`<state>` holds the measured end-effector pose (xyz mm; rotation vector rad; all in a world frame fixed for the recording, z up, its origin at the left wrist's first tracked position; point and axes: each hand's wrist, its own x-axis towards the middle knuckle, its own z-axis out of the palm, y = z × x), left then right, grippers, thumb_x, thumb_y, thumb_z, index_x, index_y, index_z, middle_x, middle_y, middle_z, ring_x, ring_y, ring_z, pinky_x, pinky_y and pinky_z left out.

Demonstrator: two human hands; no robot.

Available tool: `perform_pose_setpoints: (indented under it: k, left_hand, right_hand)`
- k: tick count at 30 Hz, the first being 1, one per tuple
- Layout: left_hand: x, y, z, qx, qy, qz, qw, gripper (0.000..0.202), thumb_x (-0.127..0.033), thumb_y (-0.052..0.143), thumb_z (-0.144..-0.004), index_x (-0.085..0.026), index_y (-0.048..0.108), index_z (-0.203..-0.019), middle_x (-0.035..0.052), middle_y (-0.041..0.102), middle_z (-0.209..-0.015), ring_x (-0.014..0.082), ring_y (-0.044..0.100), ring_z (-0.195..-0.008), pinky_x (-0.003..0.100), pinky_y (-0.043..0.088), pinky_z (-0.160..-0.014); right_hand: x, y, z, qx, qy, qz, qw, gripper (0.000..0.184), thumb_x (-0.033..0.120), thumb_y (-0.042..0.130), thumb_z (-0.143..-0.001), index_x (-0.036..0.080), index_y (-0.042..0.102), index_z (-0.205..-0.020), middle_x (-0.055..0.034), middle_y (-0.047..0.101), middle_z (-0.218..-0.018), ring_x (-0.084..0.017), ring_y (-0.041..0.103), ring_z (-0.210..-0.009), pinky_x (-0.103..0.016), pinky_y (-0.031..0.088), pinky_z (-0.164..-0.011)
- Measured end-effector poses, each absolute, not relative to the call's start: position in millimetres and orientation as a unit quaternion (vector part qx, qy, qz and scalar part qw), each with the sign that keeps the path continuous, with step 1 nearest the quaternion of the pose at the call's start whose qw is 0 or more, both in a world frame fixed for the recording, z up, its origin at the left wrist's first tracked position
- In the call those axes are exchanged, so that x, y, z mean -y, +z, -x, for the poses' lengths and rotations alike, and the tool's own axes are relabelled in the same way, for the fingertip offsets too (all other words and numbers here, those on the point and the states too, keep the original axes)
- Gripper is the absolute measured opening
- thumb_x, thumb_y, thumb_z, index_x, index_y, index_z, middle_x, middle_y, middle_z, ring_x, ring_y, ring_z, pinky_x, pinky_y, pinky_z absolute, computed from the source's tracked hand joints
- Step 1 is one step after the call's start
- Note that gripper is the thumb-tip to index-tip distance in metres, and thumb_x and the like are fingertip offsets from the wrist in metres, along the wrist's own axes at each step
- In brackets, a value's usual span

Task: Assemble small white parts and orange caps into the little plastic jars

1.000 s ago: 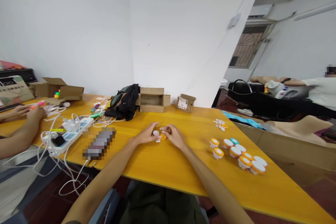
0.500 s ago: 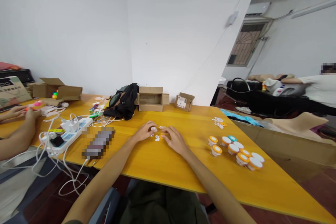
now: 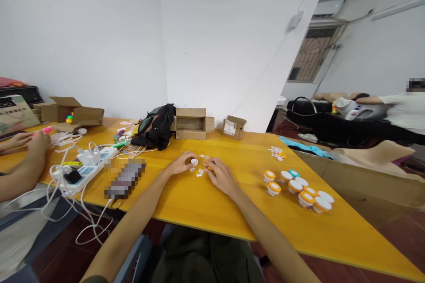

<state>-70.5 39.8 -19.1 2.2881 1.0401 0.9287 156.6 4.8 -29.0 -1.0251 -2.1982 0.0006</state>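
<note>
From the head camera, I have the small white round disc [image 3: 194, 162] just right of my left hand [image 3: 181, 163], which is the nearer one; its thumb and forefinger curve around the disc, though I can't make out whether they clamp it. Being round, it shows no long axis. My right hand [image 3: 219, 176] is across from it, fingers curled at a small orange piece [image 3: 210, 168]; I can't make out that grip either. Between my hands, small white pieces with dark marks [image 3: 201, 171] lie on the yellow wooden table [image 3: 199, 205]. The small brown cardboard box [image 3: 234, 127] carries a white printed label [image 3: 229, 127], too blurred to read; the pale printed carrier bag [image 3: 18, 112] bears characters I can't read.
</note>
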Motion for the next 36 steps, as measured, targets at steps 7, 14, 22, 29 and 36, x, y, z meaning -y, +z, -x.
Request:
perform_pose_setpoints:
  k: [7,14,22,29,36]
  left_hand:
    - [-38,-22,65,-0.389,0.338,-0.831,0.209,0.032,-0.045,0.062,-0.086,-0.021,0.065,-0.108,0.0073,0.063,-0.109,0.0233,0.058,-0.105,0.04,0.045,-0.101]
    - [-34,-13,69,-0.37,0.331,-0.831,0.251,0.029,-0.044,0.063,-0.086,-0.022,0.066,-0.104,0.0078,0.061,-0.115,0.0244,0.054,-0.115,0.04,0.041,-0.107]
    - [-35,-19,70,-0.374,0.302,-0.841,0.249,0.027,-0.042,0.069,-0.083,-0.023,0.071,-0.103,0.01,0.052,-0.129,0.026,0.05,-0.126,0.041,0.037,-0.112]
    - [-37,-19,63,-0.37,0.322,-0.837,0.241,0.028,-0.043,0.068,-0.084,-0.024,0.071,-0.105,0.0095,0.053,-0.129,0.0248,0.051,-0.124,0.04,0.038,-0.112]
    - [-37,-20,65,-0.378,0.316,-0.834,0.248,0.031,-0.045,0.067,-0.084,-0.024,0.071,-0.106,0.0097,0.052,-0.132,0.0258,0.048,-0.128,0.041,0.037,-0.114]
  right_hand:
    - [-4,-31,-150,0.874,-0.043,0.369,0.312,0.013,0.022,0.057,-0.092,0.024,0.07,-0.09,-0.0089,0.061,-0.108,-0.023,0.058,-0.1,-0.038,0.049,-0.086]
    - [-12,-37,-153,0.849,-0.059,0.421,0.314,0.018,0.015,0.053,-0.091,0.023,0.069,-0.093,-0.0097,0.063,-0.105,-0.024,0.059,-0.099,-0.038,0.049,-0.085]
    - [-8,-30,-150,0.834,-0.051,0.449,0.316,0.024,0.017,0.048,-0.093,0.025,0.068,-0.103,-0.0101,0.062,-0.109,-0.025,0.057,-0.101,-0.04,0.047,-0.089]
    - [-11,-27,-148,0.836,-0.047,0.456,0.301,0.033,0.016,0.046,-0.094,0.026,0.063,-0.12,-0.0106,0.056,-0.134,-0.025,0.053,-0.116,-0.041,0.045,-0.095]
    - [-12,-28,-153,0.82,-0.032,0.479,0.311,0.024,0.022,0.048,-0.095,0.024,0.068,-0.107,-0.0109,0.058,-0.13,-0.025,0.054,-0.115,-0.041,0.046,-0.096]
